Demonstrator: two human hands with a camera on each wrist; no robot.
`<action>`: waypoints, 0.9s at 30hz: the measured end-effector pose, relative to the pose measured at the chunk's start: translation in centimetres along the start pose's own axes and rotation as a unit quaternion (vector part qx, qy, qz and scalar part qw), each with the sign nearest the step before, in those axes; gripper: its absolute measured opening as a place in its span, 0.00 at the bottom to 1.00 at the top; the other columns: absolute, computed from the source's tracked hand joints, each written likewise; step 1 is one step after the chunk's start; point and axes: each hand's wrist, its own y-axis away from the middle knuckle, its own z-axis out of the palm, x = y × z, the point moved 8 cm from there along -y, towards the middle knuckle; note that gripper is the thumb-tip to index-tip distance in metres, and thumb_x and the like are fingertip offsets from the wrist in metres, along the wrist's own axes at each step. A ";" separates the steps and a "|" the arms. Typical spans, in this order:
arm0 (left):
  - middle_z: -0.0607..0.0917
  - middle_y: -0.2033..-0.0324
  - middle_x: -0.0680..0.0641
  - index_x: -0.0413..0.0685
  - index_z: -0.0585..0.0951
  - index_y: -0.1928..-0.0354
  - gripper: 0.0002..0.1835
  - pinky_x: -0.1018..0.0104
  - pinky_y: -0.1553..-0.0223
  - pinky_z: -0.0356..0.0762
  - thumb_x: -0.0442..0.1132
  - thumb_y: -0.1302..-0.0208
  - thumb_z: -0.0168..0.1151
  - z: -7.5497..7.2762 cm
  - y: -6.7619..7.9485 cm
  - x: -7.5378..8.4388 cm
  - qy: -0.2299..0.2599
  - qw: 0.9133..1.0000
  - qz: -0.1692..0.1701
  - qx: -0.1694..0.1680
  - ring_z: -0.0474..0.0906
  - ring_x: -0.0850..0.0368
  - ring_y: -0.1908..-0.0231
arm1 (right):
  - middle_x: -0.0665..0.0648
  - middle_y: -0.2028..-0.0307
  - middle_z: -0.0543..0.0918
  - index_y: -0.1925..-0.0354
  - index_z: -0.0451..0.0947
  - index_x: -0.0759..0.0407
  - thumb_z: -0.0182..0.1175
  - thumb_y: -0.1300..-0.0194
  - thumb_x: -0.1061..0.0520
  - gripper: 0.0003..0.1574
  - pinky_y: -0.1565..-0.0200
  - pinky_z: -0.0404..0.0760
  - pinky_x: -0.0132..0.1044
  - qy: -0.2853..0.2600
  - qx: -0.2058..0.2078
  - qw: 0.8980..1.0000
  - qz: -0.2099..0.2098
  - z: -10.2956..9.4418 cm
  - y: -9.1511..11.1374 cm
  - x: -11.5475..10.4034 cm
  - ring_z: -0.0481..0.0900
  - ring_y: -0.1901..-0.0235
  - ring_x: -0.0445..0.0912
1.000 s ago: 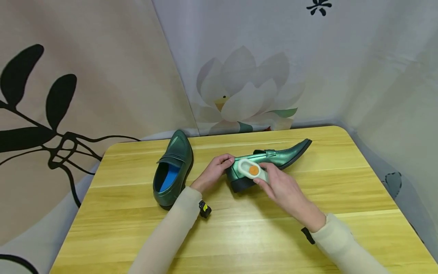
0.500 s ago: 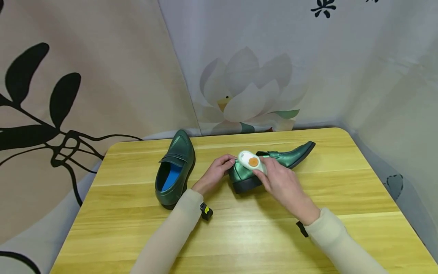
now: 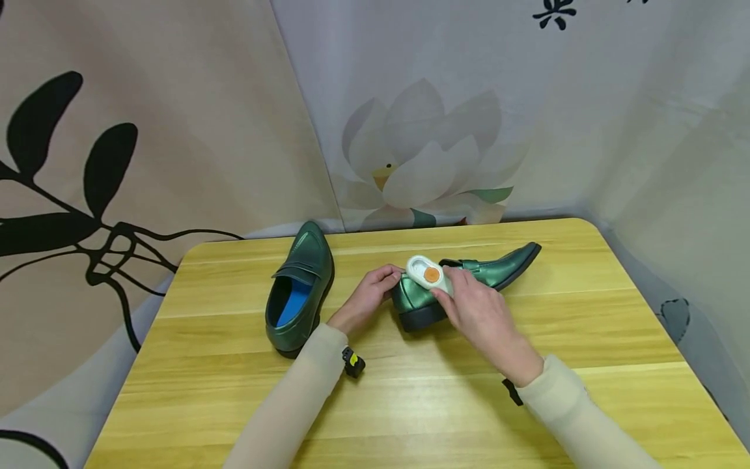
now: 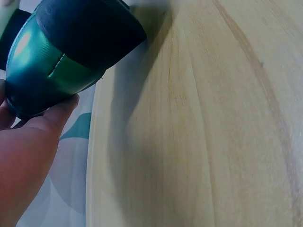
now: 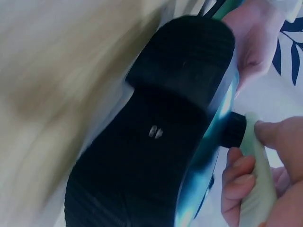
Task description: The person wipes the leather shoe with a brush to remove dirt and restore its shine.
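On the far left, a dark green slip-on loafer [image 3: 304, 266] with a blue insole stands on the pale wooden table [image 3: 375, 410]. The left hand [image 3: 369, 294] pinches the heel rim of a shiny metallic-green loafer [image 3: 417, 297] — lifted, toe rightward. Black bristles [image 5: 233, 130] of a pale oval brush [image 3: 431, 274] touch its side — curled right-hand fingers [image 3: 454, 274] grip the handle.

A dark green loafer [image 3: 305, 262] stands on the yellowish wooden table [image 3: 410, 404].
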 end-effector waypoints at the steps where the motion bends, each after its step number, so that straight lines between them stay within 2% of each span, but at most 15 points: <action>1: 0.80 0.50 0.42 0.26 0.76 0.45 0.16 0.65 0.46 0.76 0.34 0.17 0.44 0.0 0.0 0.0 0.001 1.000 -0.002 0.002 0.76 0.60 0.52 | 0.65 0.57 0.85 0.43 0.76 0.68 0.71 0.32 0.51 0.29 0.75 0.83 0.50 -0.007 -0.006 1.000 -0.007 0.2 0.1 -0.3 0.85 0.70 0.56; 5: 0.81 0.45 0.40 0.26 0.77 0.43 0.17 0.67 0.48 0.75 0.33 0.17 0.43 -0.1 0.0 -0.1 0.001 1.000 -0.011 0.007 0.76 0.60 0.50 | 0.65 0.55 0.85 0.42 0.76 0.68 0.71 0.31 0.50 0.30 0.75 0.83 0.44 -0.031 -0.031 0.998 -0.044 1.0 0.6 -1.7 0.84 0.70 0.52; 7: 0.80 0.43 0.39 0.26 0.76 0.42 0.18 0.67 0.47 0.75 0.34 0.17 0.44 0.0 0.0 -0.1 -0.002 1.000 -0.012 0.006 0.76 0.60 0.49 | 0.65 0.56 0.85 0.43 0.76 0.68 0.71 0.32 0.49 0.30 0.75 0.83 0.44 -0.033 -0.030 0.998 -0.044 1.0 0.7 -1.5 0.84 0.70 0.52; 14: 0.80 0.45 0.40 0.28 0.76 0.43 0.18 0.60 0.40 0.74 0.37 0.16 0.45 0.1 0.0 -0.2 -0.014 1.000 -0.012 0.012 0.76 0.57 0.48 | 0.68 0.57 0.85 0.44 0.75 0.72 0.72 0.33 0.54 0.28 0.75 0.82 0.52 -0.025 0.029 0.999 0.020 -0.5 0.4 2.3 0.84 0.72 0.58; 18: 0.81 0.46 0.42 0.33 0.77 0.42 0.17 0.57 0.39 0.72 0.40 0.16 0.47 0.2 0.0 0.2 -0.082 0.996 0.008 0.015 0.75 0.55 0.46 | 0.68 0.56 0.85 0.43 0.74 0.72 0.71 0.32 0.55 0.29 0.73 0.83 0.52 -0.048 0.020 0.999 0.005 -0.3 0.6 1.9 0.85 0.69 0.58; 22: 0.82 0.42 0.42 0.39 0.80 0.39 0.18 0.53 0.35 0.70 0.41 0.16 0.48 0.7 -0.1 0.9 -0.151 0.988 0.042 0.012 0.75 0.50 0.39 | 0.66 0.54 0.84 0.42 0.74 0.70 0.72 0.33 0.55 0.30 0.68 0.85 0.49 -0.076 0.006 0.996 -0.034 0.3 1.4 0.2 0.85 0.64 0.56; 25: 0.82 0.43 0.40 0.37 0.82 0.41 0.17 0.50 0.34 0.70 0.39 0.17 0.49 1.0 0.2 1.9 -0.174 0.983 0.062 0.023 0.75 0.46 0.39 | 0.64 0.53 0.83 0.40 0.73 0.69 0.71 0.32 0.53 0.30 0.67 0.85 0.48 -0.085 0.005 0.995 -0.044 0.5 1.9 -0.3 0.84 0.63 0.54; 27: 0.83 0.45 0.39 0.36 0.83 0.44 0.17 0.50 0.35 0.70 0.39 0.17 0.49 1.0 0.2 2.1 -0.198 0.977 0.070 0.033 0.76 0.45 0.40 | 0.64 0.54 0.83 0.40 0.73 0.68 0.71 0.32 0.54 0.30 0.67 0.85 0.49 -0.082 0.006 0.996 -0.033 0.5 2.2 0.1 0.84 0.63 0.54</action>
